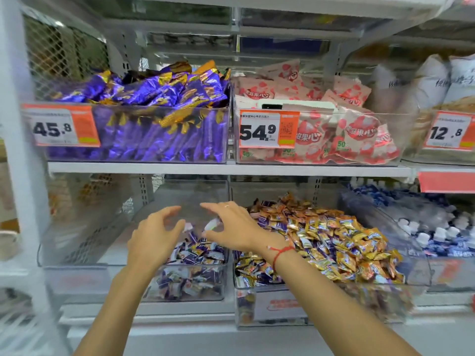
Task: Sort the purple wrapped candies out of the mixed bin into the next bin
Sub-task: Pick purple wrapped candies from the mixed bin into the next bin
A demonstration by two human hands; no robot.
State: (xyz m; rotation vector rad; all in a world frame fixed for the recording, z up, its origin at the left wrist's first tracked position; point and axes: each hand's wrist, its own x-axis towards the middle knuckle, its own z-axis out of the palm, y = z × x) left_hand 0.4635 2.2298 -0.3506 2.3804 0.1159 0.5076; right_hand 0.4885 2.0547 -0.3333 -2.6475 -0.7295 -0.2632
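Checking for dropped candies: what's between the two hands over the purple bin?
Head view: two wrapped candies in mid-air between left hand and right hand.

Clear glossy plastic bins [226,283] hold shiny foil-wrapped candies [334,250]; the shelf [180,167] looks like matt white painted metal.

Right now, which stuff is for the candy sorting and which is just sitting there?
For the job:
mixed bin
purple candies
next bin
left hand
right hand

Just there:
purple bars
pink packets
price tags
blue-white sweets
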